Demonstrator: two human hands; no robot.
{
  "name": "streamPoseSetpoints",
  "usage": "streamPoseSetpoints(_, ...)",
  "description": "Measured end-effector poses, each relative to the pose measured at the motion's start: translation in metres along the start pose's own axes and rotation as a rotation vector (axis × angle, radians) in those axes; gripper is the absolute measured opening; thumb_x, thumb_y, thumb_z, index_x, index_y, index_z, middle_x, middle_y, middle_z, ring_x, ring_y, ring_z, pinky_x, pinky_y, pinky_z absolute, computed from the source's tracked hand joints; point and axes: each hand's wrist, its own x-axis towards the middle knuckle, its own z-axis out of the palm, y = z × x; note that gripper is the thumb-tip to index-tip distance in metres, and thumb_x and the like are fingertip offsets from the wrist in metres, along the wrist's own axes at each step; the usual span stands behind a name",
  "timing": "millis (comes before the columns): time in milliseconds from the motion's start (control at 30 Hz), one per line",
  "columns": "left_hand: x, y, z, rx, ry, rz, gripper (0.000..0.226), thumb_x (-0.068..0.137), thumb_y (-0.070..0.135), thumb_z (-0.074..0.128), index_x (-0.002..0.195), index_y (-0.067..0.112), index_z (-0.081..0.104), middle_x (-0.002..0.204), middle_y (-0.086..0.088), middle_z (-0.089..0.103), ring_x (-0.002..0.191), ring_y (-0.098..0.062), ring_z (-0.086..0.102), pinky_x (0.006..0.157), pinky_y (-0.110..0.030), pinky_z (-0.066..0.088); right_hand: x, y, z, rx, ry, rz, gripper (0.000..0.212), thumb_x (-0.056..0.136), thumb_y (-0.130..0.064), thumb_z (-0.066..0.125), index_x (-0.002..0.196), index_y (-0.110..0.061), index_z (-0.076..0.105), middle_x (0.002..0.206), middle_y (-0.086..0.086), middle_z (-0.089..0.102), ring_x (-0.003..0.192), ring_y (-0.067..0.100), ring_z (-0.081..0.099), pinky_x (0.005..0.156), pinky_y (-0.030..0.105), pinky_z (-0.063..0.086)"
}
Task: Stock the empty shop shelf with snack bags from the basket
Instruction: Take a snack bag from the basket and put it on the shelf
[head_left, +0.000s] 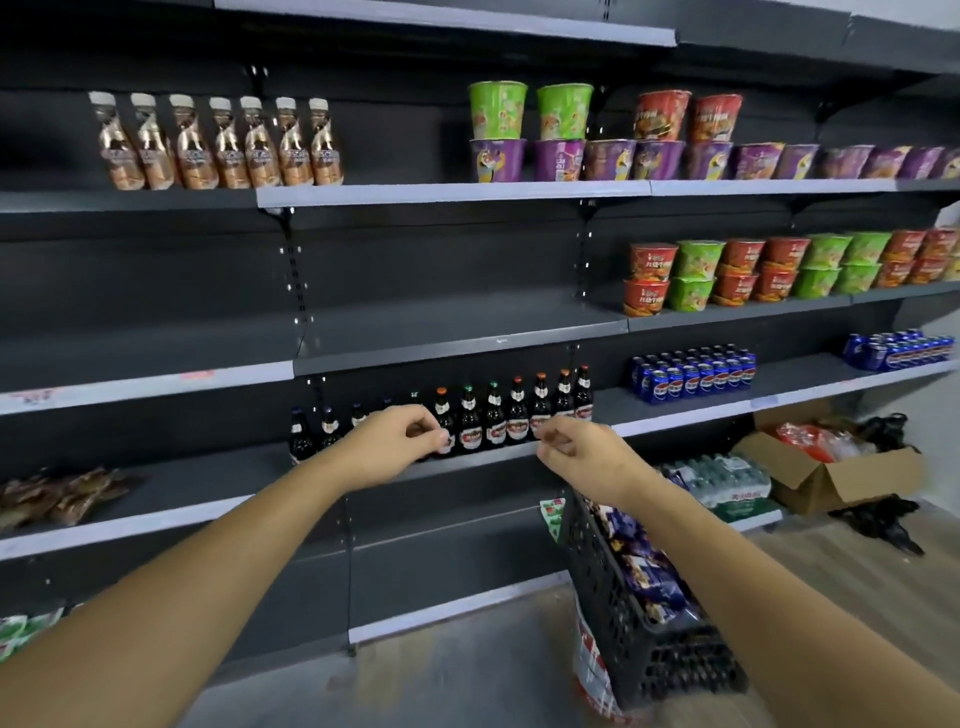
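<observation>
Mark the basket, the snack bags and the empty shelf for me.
basket (605, 592): head view, its black perforated side wall.
snack bags (644, 574): head view, a blue bag's front.
empty shelf (452, 325): head view, bare middle of its board.

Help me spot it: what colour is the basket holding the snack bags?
The basket is black, perforated; head view shows it.

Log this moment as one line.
left hand: curled, empty; right hand: curled, empty; black plastic basket: holds blue snack bags; dark grey metal shelf: bare
</observation>
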Motion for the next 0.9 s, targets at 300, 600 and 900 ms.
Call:
streamPoseSetpoints(300, 0.175, 0.013, 0.012, 0.002, -0.001, -0.004, 0.015, 0.097, 0.041, 0.059, 0.095, 0.030, 0.068, 0.094, 0.011, 0.073, 0.091, -0.006, 0.067, 0.085, -0.029, 0.051, 0.154, 0.076, -0.044, 0.028, -0.007, -0.002, 0.030, 0.102, -0.032, 0.055, 0.129, -0.019, 0.061, 0.119, -0.001, 0.065, 0.105, 0.018, 0.062, 0.094, 0.035, 0.053)
streamPoseSetpoints(600, 0.325, 0.023, 0.050, -0.072, -0.066, 0.034, 0.017, 0.098, 0.039, 0.058, 0.096, 0.026, 0.068, 0.097, 0.001, 0.074, 0.092, -0.016, 0.070, 0.083, -0.034, 0.053, 0.246, 0.151, -0.083, -0.015, 0.022, 0.059, 0.032, 0.102, -0.032, 0.055, 0.130, -0.017, 0.060, 0.122, 0.003, 0.067, 0.106, 0.021, 0.065, 0.094, 0.040, 0.053)
streamPoseSetpoints(900, 0.518, 0.044, 0.127, -0.137, -0.225, 0.172, 0.022, 0.099, 0.030, 0.059, 0.100, 0.010, 0.067, 0.097, -0.004, 0.074, 0.087, -0.019, 0.070, 0.072, -0.028, 0.048, 0.336, 0.263, -0.114, -0.030, 0.117, 0.250, 0.032, 0.102, -0.032, 0.055, 0.129, -0.016, 0.059, 0.115, 0.002, 0.067, 0.107, 0.022, 0.063, 0.089, 0.034, 0.051)
